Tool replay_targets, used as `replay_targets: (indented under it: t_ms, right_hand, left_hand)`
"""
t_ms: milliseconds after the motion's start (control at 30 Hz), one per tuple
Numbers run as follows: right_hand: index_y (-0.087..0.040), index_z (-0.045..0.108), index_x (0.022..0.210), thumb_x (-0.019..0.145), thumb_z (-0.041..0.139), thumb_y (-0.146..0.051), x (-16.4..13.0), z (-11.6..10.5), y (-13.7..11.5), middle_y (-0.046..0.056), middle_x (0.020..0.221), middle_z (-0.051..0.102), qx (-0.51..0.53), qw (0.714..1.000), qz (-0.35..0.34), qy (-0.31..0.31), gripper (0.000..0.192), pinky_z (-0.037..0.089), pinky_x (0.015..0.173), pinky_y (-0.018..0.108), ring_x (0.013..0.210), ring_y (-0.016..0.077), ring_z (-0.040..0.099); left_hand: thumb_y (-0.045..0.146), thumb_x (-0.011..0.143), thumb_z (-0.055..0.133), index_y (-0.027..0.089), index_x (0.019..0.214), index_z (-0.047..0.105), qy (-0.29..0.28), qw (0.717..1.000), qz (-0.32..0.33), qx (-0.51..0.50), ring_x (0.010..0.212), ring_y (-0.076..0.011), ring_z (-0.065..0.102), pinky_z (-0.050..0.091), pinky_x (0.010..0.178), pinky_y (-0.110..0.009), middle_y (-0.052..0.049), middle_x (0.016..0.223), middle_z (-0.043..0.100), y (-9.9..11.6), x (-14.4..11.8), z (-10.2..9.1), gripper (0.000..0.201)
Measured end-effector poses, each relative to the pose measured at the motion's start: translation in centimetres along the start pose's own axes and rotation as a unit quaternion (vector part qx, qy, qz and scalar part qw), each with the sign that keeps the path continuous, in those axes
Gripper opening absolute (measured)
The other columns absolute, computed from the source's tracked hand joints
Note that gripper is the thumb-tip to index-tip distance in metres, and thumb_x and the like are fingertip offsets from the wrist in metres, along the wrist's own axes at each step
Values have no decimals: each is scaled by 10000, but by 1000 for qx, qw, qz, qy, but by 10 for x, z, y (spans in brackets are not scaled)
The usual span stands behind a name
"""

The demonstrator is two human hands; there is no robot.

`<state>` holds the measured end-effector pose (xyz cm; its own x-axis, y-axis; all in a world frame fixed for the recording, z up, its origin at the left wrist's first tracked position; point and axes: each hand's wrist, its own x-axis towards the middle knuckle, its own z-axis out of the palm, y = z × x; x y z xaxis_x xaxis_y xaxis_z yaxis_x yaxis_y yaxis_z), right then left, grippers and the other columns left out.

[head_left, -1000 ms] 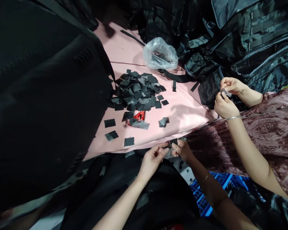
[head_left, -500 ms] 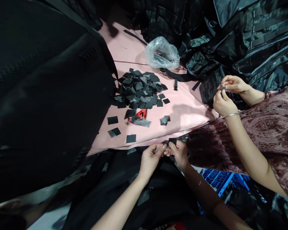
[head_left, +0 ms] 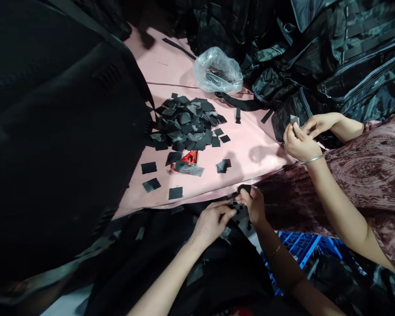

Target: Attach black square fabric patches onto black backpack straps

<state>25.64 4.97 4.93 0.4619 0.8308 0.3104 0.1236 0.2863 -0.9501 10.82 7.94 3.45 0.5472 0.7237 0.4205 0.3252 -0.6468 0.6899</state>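
My right hand is closed on a small black square patch just off the front edge of the pink-covered table. Lower and to its left, my left hand has its fingers bent together in a pinch; whatever is between the fingertips is too small and dark to make out. A small gap separates the two hands. On the table, a heap of black square patches lies beyond my hands. Single patches are scattered nearer, among them one black square by the front edge.
A red object lies partly under some patches. Behind the heap stands a clear plastic bag. A large black bag fills the left side. At the right, a co-worker's hands hold a small patch. Camouflage backpacks are piled behind.
My hands have drawn apart: the left has turned palm down and dropped slightly, the right has moved a little right with the patch. The co-worker's hands have shifted left.
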Motion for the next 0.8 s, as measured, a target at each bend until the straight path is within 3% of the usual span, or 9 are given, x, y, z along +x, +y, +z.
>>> replay_targets:
  t_ms: [100,200,300,433,500,633,700,800]
  right_hand:
    - [-116,572,720,750,527,-366,-4,-2,4,55,646,606,-58,998,-15,-14,256,467,573,238,570,138,573]
    - [-120,578,694,769,510,-334,-9,3,5,55,636,606,-91,994,-49,-44,237,457,570,229,557,128,566]
    - [-122,611,770,769,513,-331,-10,8,6,54,627,602,-67,995,-47,-54,231,454,569,220,548,119,566]
    - [-91,554,933,734,545,-409,-1,4,7,95,806,632,107,993,33,22,375,482,557,248,619,150,600]
    - [-78,537,959,701,569,-414,4,-3,9,112,881,624,156,985,65,37,425,493,594,248,679,153,613]
    - [-91,538,946,716,580,-398,5,-11,17,70,770,599,127,991,29,-15,386,450,536,223,583,112,560]
    - [-98,546,919,755,561,-416,3,-11,21,50,698,568,110,993,-1,-48,358,400,484,210,526,95,510]
    - [-99,552,807,792,536,-443,3,-10,25,22,567,487,97,992,-33,-76,345,306,423,203,433,70,402]
  left_hand:
    - [504,824,436,167,967,613,119,988,-28,-92,713,-158,564,433,710,-261,-51,817,616,8,3,-1,407]
    - [546,766,510,145,951,611,145,983,-28,-105,566,-125,472,381,583,-232,-26,681,569,14,6,-4,453]
    - [533,750,518,129,782,620,151,982,-28,-108,586,-115,442,346,581,-226,-36,696,559,12,9,-5,419]
    - [543,720,551,118,690,549,129,956,-102,-241,496,-82,298,257,499,-212,7,542,397,9,14,-7,425]
    - [536,710,568,119,694,543,153,946,-112,-261,481,-75,272,246,486,-206,15,532,379,10,25,-10,419]
    - [441,749,530,121,734,595,230,956,-92,-156,591,-118,450,363,602,-217,-21,626,512,12,70,-24,327]
    - [373,711,582,108,832,645,235,958,-113,-114,713,-176,534,399,711,-258,-61,710,581,9,93,-32,298]
    - [385,714,585,80,1081,624,251,957,-132,-54,855,-262,565,390,842,-344,-110,775,618,4,104,-42,479]
